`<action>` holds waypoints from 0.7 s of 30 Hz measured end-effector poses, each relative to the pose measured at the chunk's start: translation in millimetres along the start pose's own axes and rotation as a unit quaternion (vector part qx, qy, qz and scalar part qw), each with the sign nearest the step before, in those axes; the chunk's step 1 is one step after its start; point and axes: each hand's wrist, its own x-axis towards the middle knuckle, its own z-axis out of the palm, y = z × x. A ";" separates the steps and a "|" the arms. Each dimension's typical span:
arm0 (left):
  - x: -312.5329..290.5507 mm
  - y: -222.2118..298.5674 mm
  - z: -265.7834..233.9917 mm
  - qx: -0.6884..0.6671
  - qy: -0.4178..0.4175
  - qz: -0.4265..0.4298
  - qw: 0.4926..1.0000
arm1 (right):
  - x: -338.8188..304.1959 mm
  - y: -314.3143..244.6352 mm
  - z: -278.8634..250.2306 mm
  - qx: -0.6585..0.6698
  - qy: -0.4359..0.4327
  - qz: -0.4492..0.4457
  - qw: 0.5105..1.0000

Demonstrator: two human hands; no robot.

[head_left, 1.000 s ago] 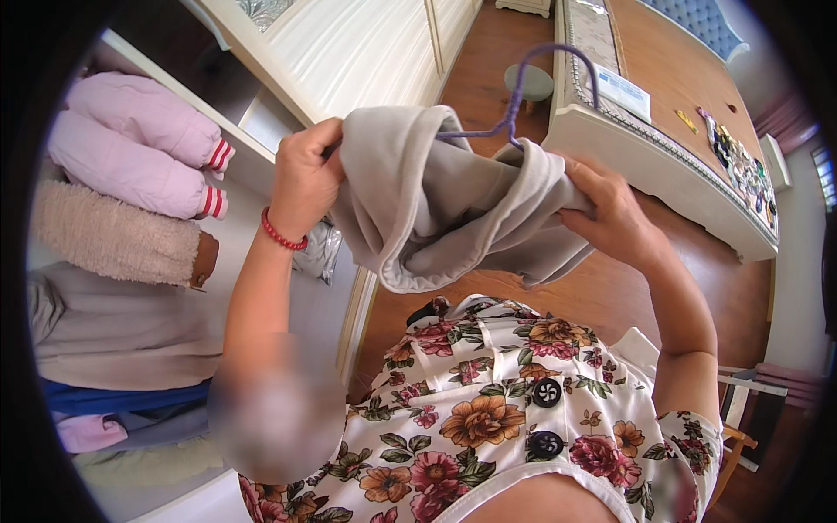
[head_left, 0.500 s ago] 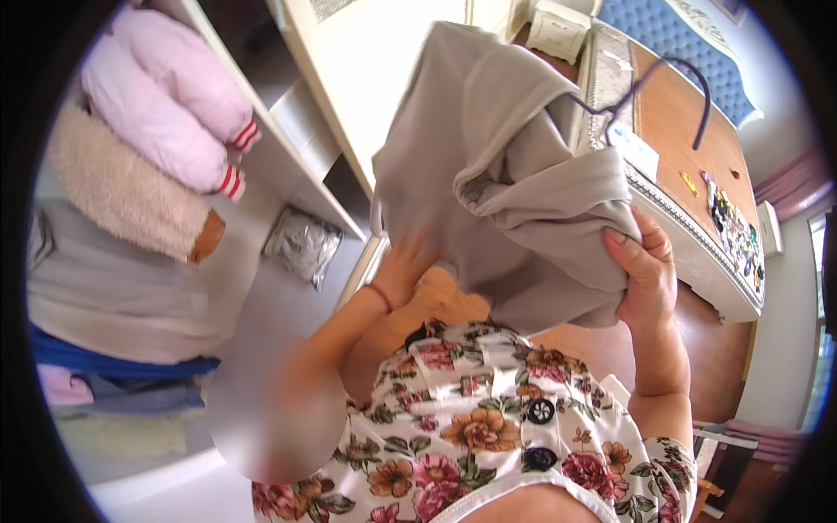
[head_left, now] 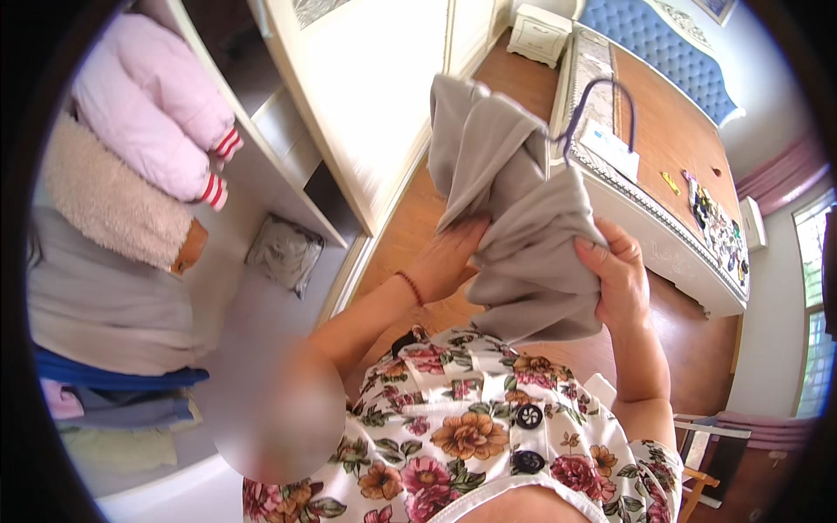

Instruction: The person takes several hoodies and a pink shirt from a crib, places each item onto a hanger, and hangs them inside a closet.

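Note:
A grey garment (head_left: 532, 253) hangs in bunched folds before my chest, on a dark purple hanger (head_left: 629, 113) whose hook sticks out at the upper right. My right hand (head_left: 622, 277) grips its right edge, thumb on top of the cloth. At the left side, my left hand (head_left: 449, 260) presses into the folds with fingers closed on the cloth; the fingertips are partly hidden there. A beaded bracelet (head_left: 408, 288) circles my left wrist.
To the left, an open wardrobe (head_left: 301, 196) holds pink padded clothing (head_left: 148, 105), a fleecy beige garment (head_left: 113, 192) and other hanging clothes. A plastic-wrapped bundle (head_left: 288, 253) lies inside. At right stands a bed (head_left: 645, 218) with small items on its board, and a white nightstand (head_left: 539, 37) beyond.
The garment has been gathered narrower, its left side drawn inward. My left hand has moved right and up, from spread fingers beside the cloth into its folds. My right hand keeps its grip.

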 end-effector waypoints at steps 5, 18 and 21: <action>-10.9 -9.4 -14.5 -0.037 -0.005 0.044 0.998 | -1.9 12.6 -31.7 0.011 0.038 0.000 0.999; -3.3 56.8 -96.1 -0.074 -0.176 0.274 0.943 | -5.7 14.9 -64.2 -0.061 0.064 -0.016 0.996; 12.1 40.4 -106.7 -0.156 0.043 0.240 0.957 | -8.3 17.6 -64.3 -0.063 0.066 -0.022 0.996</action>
